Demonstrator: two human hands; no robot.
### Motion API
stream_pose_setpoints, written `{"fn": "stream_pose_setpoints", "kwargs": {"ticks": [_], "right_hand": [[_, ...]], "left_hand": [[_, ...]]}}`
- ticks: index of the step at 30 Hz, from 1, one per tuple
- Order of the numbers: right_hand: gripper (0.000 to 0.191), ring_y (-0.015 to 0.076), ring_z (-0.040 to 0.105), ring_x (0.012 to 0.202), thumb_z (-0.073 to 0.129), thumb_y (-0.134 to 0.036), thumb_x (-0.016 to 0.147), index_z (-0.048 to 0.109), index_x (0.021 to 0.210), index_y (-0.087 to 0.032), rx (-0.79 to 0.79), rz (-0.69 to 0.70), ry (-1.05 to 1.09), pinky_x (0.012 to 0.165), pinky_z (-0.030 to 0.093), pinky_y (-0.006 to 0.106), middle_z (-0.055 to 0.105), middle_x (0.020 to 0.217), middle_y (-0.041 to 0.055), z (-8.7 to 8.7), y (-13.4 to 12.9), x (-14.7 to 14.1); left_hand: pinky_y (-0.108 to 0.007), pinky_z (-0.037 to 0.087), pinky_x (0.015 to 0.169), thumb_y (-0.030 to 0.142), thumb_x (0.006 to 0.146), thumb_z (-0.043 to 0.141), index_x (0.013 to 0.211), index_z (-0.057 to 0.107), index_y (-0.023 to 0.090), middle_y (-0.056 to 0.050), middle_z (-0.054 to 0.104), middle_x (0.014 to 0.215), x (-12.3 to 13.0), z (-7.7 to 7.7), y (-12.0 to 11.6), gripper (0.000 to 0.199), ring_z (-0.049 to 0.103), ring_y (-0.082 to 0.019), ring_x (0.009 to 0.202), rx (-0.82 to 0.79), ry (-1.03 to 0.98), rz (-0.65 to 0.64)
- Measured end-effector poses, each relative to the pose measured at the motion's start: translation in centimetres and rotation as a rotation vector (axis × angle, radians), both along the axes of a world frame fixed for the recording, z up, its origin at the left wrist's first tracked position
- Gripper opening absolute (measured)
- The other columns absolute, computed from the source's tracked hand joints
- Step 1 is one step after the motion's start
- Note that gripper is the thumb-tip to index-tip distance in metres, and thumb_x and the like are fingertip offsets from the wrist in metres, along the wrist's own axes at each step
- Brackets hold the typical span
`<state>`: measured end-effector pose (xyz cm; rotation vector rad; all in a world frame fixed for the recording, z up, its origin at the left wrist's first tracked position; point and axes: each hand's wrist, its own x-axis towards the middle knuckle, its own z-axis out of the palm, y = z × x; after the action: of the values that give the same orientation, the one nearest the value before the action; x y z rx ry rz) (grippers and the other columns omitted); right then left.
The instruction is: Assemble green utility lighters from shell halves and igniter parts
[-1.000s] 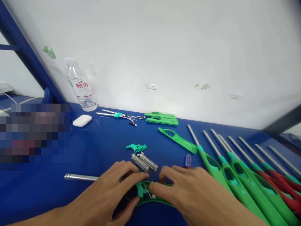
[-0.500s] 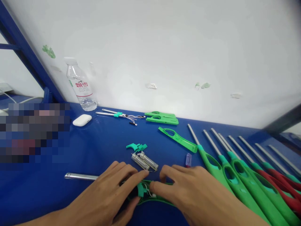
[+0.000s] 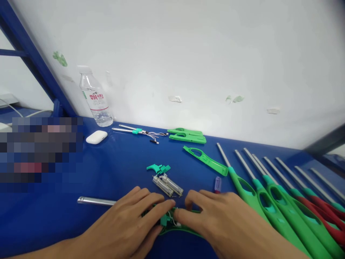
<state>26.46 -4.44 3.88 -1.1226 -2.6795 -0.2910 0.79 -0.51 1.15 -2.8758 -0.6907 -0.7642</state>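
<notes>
Between my hands lies an open green lighter shell half [image 3: 185, 230], with a long metal tube [image 3: 95, 201] sticking out to the left. My left hand [image 3: 134, 217] is closed around the shell's left part, its fingers over the top edge and the thumb below. A teal trigger piece [image 3: 164, 220] shows beside that thumb. My right hand [image 3: 212, 216] grips the shell's right part, thumb and forefinger at the white wire [image 3: 171, 218] inside. My fingers hide much of the interior. Just beyond are two clear lighter fuel tanks [image 3: 168, 185] and loose teal parts [image 3: 159, 168].
Finished-looking green lighters [image 3: 280, 208] and red lighters [image 3: 320, 212] lie in a row at right. A purple-handled screwdriver [image 3: 217, 184] is near my right hand. Empty green shells [image 3: 188, 137], wired metal tubes [image 3: 134, 131], a white case [image 3: 97, 137] and a water bottle [image 3: 95, 99] stand farther back.
The whole view has shifted slightly. My left fingers have come down a little over the teal trigger piece, while my right hand keeps nearly the same grip.
</notes>
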Motion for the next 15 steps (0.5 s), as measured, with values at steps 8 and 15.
{"fn": "stream_pose_setpoints", "kwargs": {"ticks": [8,15], "right_hand": [[0.038,0.0221,0.081,0.072,0.064,-0.001,0.09,0.065,0.114,-0.031,-0.007,-0.003,-0.028,0.046,0.04,0.036,0.078,0.093,-0.0038,0.2,-0.05,0.03],[0.036,0.0217,0.08,0.076,0.069,-0.005,0.094,0.065,0.118,-0.031,-0.03,-0.011,-0.058,0.048,0.04,0.037,0.078,0.097,-0.0042,0.47,-0.33,0.34]], "left_hand": [[-0.028,0.065,0.098,0.009,0.103,0.049,0.137,0.064,0.027,0.002,0.082,0.116,-0.27,0.21,0.01,0.042,0.081,-0.016,0.104,-0.095,-0.032,-0.023],[-0.027,0.065,0.101,0.011,0.103,0.048,0.136,0.064,0.029,0.0,0.081,0.119,-0.26,0.11,-0.05,0.041,0.081,-0.016,0.11,-0.093,-0.058,0.012]]}}
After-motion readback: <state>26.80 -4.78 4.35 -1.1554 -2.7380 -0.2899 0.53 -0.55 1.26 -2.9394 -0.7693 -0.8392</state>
